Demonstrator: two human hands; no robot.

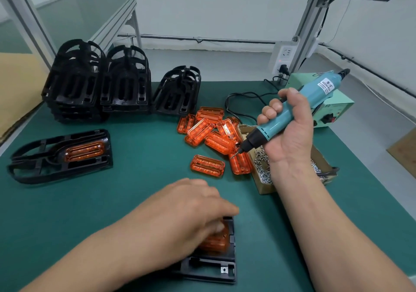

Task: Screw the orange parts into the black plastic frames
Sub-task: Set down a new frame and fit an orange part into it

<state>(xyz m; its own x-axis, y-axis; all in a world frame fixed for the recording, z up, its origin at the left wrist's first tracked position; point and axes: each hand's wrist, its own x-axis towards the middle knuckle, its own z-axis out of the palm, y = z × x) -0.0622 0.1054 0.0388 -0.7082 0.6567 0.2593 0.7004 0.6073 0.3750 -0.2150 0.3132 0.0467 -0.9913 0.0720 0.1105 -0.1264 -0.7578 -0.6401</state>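
The fingers (273,106) of your right hand (290,129), seen from the head camera, are curling tightly round the teal electric screwdriver (322,88). You are holding it off the surface at the middle right of the frame, tilted, with its black nose pointing down and to the left. Its bit (236,153) is hanging just above the loose orange parts (213,129), which are lying in a heap on the green surface (146,156) at centre. The cardboard box of screws (262,172) is sitting just right of that heap, partly behind your wrist.

Your left hand (191,210) is reaching in at the lower centre. Its fingers are lying fairly straight and close together, pressing down on an orange part (216,240) that is resting in the black frame (211,269) nearest to you. The hand is blurring and covering most of that part, so you cannot tell how fully it is seating.

At the middle left, a second frame (29,168) is lying flat with an orange piece (84,151) showing in its opening. Behind it, in the upper left, three stacks of black frames (99,82) are standing side by side. A pale green power box (335,109) is sitting at the right, behind the screwdriver, with a black cable (243,96) looping from it across the surface.
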